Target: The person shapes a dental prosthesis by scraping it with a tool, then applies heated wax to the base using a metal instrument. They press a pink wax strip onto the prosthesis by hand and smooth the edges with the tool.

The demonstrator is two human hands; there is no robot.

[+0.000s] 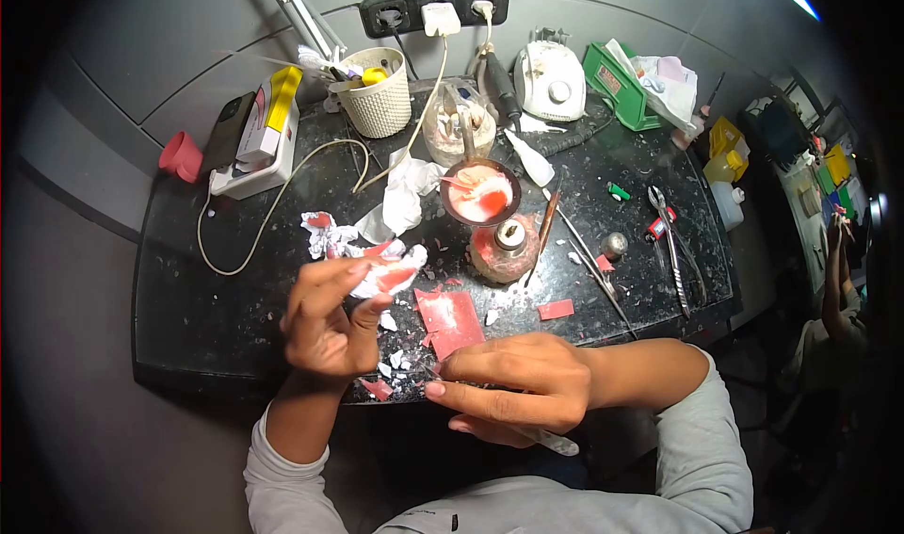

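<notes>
Between the thumb and fingers of my left hand (330, 322) is a white plaster piece with red wax (391, 277) on it, raised above the bench. My right hand (518, 383) holds a thin metal tool (551, 440), its broad end showing below the palm and its tip near the fingertips. Just beyond the right fingers lies a pink wax sheet (449, 319). A small pan of melted red and pink wax (480, 193) stands behind, over a glass burner (506, 251). White and pink scraps are scattered between my hands.
On the black bench (235, 322) are a woven basket (379, 101), a white control unit (551, 82), a green bin (617, 87), pliers (670, 251), long tools (595, 270), a crumpled tissue (402, 195) and a cable. Another person (833, 317) is at the far right.
</notes>
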